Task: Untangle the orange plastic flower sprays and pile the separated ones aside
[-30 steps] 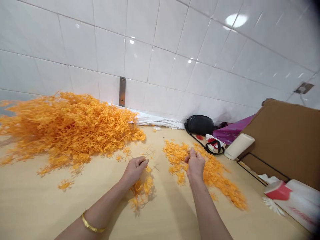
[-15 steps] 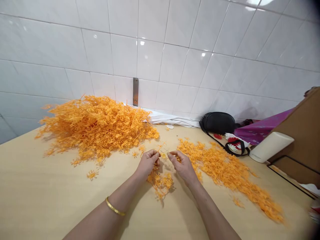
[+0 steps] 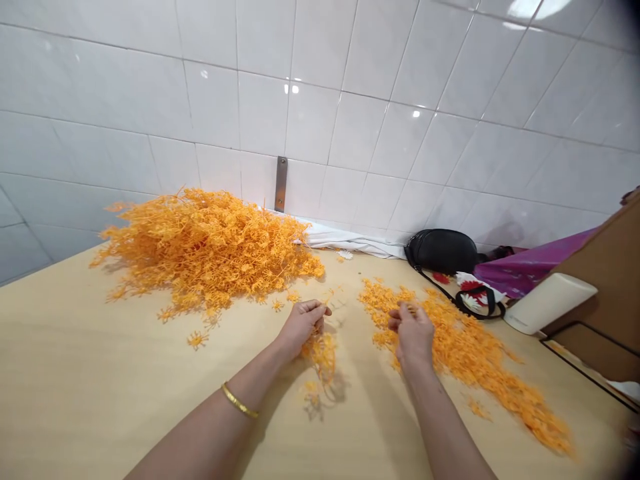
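Observation:
My left hand is closed, thumb against forefinger, on the stem of an orange plastic flower sprig. Its blurred blooms hang below the fingers, just over the table. Over the near-left part of a spread of small loose orange flower pieces, my right hand has its fingers curled together. Whatever sits between those fingertips is too small to make out. A big heap of orange flower sprigs lies at the left back of the table, beyond my left hand.
The pale wooden table meets a tiled wall. A white cloth runs along the wall's foot. At the right are a black bag with its strap, a cream bottle lying tilted, purple material and a cardboard box.
My right hand has moved right, away from the sprig, to the loose orange pieces. My left hand still grips the sprig, which is swinging or turning. The view has shifted slightly.

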`<act>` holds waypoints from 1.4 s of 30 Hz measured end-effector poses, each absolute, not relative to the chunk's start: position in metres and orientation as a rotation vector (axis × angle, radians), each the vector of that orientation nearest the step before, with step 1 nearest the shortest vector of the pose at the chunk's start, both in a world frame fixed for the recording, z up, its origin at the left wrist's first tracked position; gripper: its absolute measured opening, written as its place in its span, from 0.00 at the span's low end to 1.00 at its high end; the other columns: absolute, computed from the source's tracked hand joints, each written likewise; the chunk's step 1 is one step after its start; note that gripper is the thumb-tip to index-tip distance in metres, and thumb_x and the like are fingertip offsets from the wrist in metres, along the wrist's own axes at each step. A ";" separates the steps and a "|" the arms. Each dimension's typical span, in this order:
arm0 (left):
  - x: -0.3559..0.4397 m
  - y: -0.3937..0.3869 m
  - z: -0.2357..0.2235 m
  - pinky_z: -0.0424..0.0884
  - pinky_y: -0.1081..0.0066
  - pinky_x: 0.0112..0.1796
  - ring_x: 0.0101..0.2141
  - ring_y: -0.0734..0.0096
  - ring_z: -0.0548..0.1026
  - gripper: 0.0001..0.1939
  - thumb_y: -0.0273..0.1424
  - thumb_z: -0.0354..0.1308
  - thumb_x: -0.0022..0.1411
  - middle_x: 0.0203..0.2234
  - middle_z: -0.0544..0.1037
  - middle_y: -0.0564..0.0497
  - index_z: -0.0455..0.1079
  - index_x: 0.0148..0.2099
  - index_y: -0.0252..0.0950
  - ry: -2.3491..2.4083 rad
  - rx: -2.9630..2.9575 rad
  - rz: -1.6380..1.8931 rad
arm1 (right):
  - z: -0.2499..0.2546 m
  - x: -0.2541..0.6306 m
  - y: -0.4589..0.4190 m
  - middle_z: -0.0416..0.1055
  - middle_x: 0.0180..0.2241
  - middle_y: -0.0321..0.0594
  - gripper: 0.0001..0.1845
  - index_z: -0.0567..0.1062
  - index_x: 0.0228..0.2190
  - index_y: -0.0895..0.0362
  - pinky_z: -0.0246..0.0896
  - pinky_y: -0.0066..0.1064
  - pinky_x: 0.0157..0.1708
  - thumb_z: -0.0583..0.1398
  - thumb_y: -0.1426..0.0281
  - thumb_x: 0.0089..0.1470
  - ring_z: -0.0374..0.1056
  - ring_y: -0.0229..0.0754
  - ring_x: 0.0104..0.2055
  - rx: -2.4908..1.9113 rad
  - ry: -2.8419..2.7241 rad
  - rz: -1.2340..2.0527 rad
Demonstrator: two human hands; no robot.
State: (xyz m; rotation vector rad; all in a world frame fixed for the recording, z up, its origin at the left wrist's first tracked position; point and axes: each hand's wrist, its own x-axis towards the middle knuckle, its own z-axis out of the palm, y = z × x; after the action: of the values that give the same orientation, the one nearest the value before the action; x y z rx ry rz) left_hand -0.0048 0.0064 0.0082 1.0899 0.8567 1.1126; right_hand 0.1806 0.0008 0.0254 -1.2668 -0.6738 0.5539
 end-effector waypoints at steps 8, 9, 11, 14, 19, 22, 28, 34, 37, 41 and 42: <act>-0.003 0.010 0.010 0.61 0.74 0.22 0.18 0.77 0.64 0.29 0.55 0.42 0.49 0.15 0.62 0.55 0.63 0.30 0.32 0.786 0.787 1.048 | 0.025 0.135 -0.017 0.56 0.13 0.27 0.13 0.69 0.25 0.58 0.47 0.24 0.17 0.58 0.61 0.41 0.50 0.30 0.15 -1.238 -1.275 0.956; -0.003 0.010 0.010 0.61 0.74 0.22 0.18 0.77 0.65 0.29 0.55 0.41 0.49 0.16 0.64 0.54 0.63 0.31 0.32 0.800 0.769 1.059 | 0.025 0.132 -0.019 0.54 0.12 0.26 0.13 0.68 0.22 0.58 0.47 0.24 0.17 0.59 0.60 0.40 0.50 0.30 0.15 -1.258 -1.330 0.953; -0.002 0.011 0.009 0.61 0.75 0.22 0.19 0.77 0.65 0.31 0.56 0.39 0.50 0.18 0.66 0.52 0.63 0.32 0.31 0.812 0.745 1.080 | 0.025 0.128 -0.022 0.57 0.13 0.28 0.13 0.68 0.20 0.58 0.48 0.23 0.18 0.61 0.60 0.38 0.52 0.31 0.17 -1.300 -1.454 0.912; -0.001 0.012 0.009 0.61 0.76 0.22 0.19 0.78 0.66 0.31 0.55 0.38 0.51 0.20 0.68 0.51 0.63 0.31 0.30 0.796 0.714 1.115 | 0.021 0.122 -0.024 0.65 0.20 0.32 0.12 0.71 0.23 0.57 0.50 0.24 0.21 0.62 0.62 0.36 0.57 0.33 0.22 -1.336 -1.646 0.881; 0.000 0.012 0.008 0.65 0.74 0.27 0.21 0.76 0.68 0.26 0.51 0.44 0.52 0.21 0.69 0.50 0.63 0.30 0.30 0.796 0.683 1.163 | 0.015 0.127 -0.018 0.64 0.19 0.33 0.12 0.71 0.27 0.58 0.49 0.24 0.20 0.58 0.63 0.41 0.56 0.33 0.20 -1.304 -1.610 1.019; -0.001 0.010 0.007 0.66 0.72 0.28 0.22 0.74 0.70 0.19 0.44 0.55 0.48 0.20 0.69 0.50 0.64 0.30 0.31 0.810 0.764 1.114 | 0.018 0.137 -0.016 0.64 0.22 0.32 0.08 0.69 0.25 0.57 0.50 0.24 0.23 0.59 0.65 0.40 0.56 0.32 0.22 -1.250 -1.512 1.024; -0.002 0.005 0.005 0.61 0.78 0.20 0.14 0.82 0.64 0.11 0.30 0.63 0.40 0.14 0.66 0.56 0.64 0.26 0.31 0.785 0.935 0.986 | 0.024 0.144 -0.017 0.61 0.17 0.30 0.12 0.68 0.27 0.58 0.46 0.24 0.20 0.61 0.66 0.37 0.51 0.29 0.18 -1.195 -1.335 1.310; -0.003 0.006 0.004 0.62 0.78 0.21 0.15 0.80 0.67 0.11 0.30 0.59 0.44 0.13 0.68 0.55 0.59 0.25 0.33 0.766 0.932 1.021 | 0.021 0.145 -0.016 0.56 0.16 0.29 0.12 0.68 0.26 0.59 0.45 0.25 0.20 0.59 0.64 0.40 0.49 0.30 0.19 -1.241 -1.450 1.260; 0.000 0.003 0.006 0.61 0.78 0.19 0.15 0.78 0.67 0.11 0.32 0.58 0.46 0.14 0.69 0.55 0.58 0.27 0.34 0.768 0.956 0.988 | 0.018 0.140 -0.016 0.55 0.17 0.30 0.09 0.65 0.21 0.58 0.45 0.26 0.21 0.54 0.65 0.46 0.50 0.32 0.20 -1.357 -1.605 0.908; 0.004 -0.001 0.009 0.50 0.81 0.13 0.10 0.84 0.56 0.09 0.31 0.56 0.47 0.09 0.62 0.60 0.57 0.26 0.35 0.775 1.050 1.017 | 0.018 0.136 -0.013 0.55 0.17 0.32 0.10 0.60 0.18 0.56 0.44 0.27 0.23 0.50 0.70 0.49 0.51 0.35 0.21 -1.590 -1.687 0.234; 0.003 -0.001 0.009 0.48 0.82 0.12 0.09 0.85 0.53 0.08 0.31 0.55 0.47 0.08 0.60 0.60 0.57 0.26 0.35 0.781 1.049 1.037 | 0.020 0.140 -0.012 0.57 0.19 0.34 0.10 0.60 0.19 0.56 0.44 0.28 0.23 0.48 0.70 0.50 0.52 0.36 0.22 -1.643 -1.670 0.088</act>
State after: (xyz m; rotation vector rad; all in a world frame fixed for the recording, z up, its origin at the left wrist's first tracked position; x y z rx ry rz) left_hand 0.0032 -0.0009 0.0085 1.0494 0.7806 1.0366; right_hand 0.1395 -0.0117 0.0198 -1.6428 -1.6703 0.0882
